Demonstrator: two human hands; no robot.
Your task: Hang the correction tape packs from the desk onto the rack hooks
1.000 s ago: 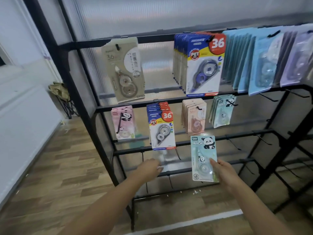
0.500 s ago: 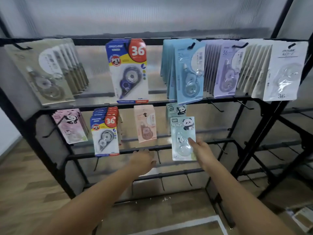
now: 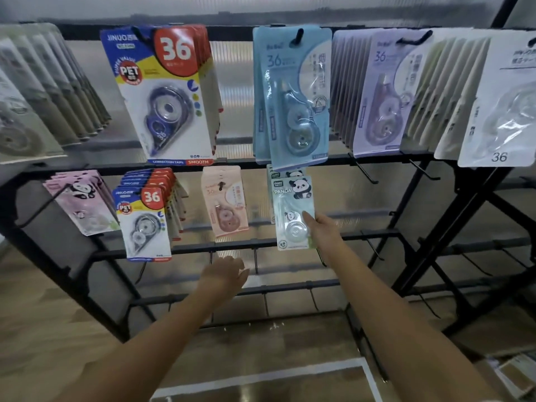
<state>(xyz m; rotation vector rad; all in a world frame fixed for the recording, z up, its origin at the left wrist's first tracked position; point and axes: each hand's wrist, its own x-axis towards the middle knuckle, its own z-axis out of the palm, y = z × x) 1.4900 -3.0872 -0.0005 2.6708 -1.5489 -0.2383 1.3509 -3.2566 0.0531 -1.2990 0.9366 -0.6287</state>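
The right hand (image 3: 324, 233) grips the pale green panda-printed correction tape pack (image 3: 293, 211) at its lower right edge, long axis upright, hang-hole at twelve o'clock near the matching hung packs (image 3: 285, 171). The left hand (image 3: 224, 272), loosely curled, holds nothing.

Soft, even daylight comes through the translucent ribbed wall panel (image 3: 232, 91) behind the black metal rack (image 3: 290, 162), so shadows stay faint. Glare sits on the clear plastic blisters of the hanging packs, strongest on the white card pack at far right (image 3: 501, 111). The wide lens bends the rack bars outward. The olive-grey packs at far left (image 3: 34, 105) are smeared by blur.
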